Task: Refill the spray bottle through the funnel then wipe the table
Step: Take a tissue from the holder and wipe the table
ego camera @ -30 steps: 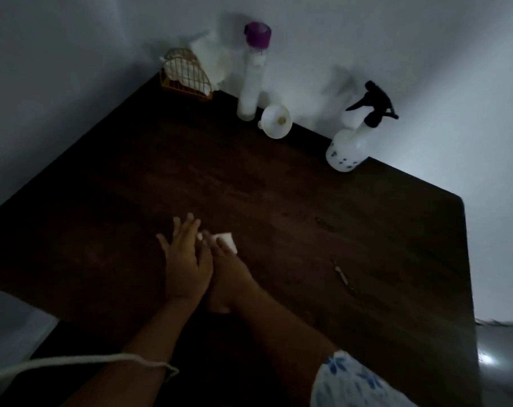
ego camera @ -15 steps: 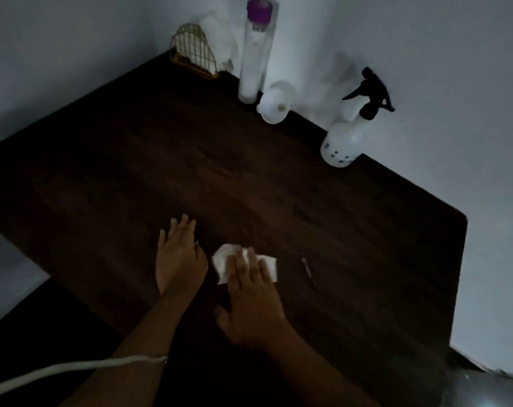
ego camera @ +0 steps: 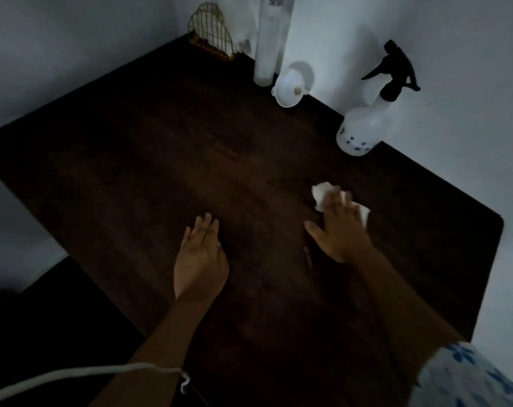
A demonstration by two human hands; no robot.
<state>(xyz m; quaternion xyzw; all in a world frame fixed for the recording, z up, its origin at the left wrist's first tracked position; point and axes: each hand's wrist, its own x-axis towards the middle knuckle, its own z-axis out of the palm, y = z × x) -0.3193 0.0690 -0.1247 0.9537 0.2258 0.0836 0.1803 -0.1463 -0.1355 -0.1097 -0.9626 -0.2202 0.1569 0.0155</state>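
Note:
My right hand (ego camera: 339, 227) presses flat on a crumpled white tissue (ego camera: 320, 193) on the dark wooden table (ego camera: 161, 160), right of centre. The tissue sticks out past my fingertips on both sides. My left hand (ego camera: 201, 257) rests flat on the table with straight fingers and holds nothing. A white spray bottle (ego camera: 364, 129) with a black trigger head stands at the back right against the wall. A white funnel (ego camera: 289, 89) lies on its side at the back, left of the spray bottle.
A tall clear bottle (ego camera: 268, 39) with a purple cap stands beside the funnel. A gold wire holder (ego camera: 212, 35) with white napkins sits in the back corner. A small thin scrap (ego camera: 308, 257) lies on the table between my hands. Walls close the back and right.
My right hand has slid the tissue to the right and farther away from my left hand. My left hand stays flat in about the same place.

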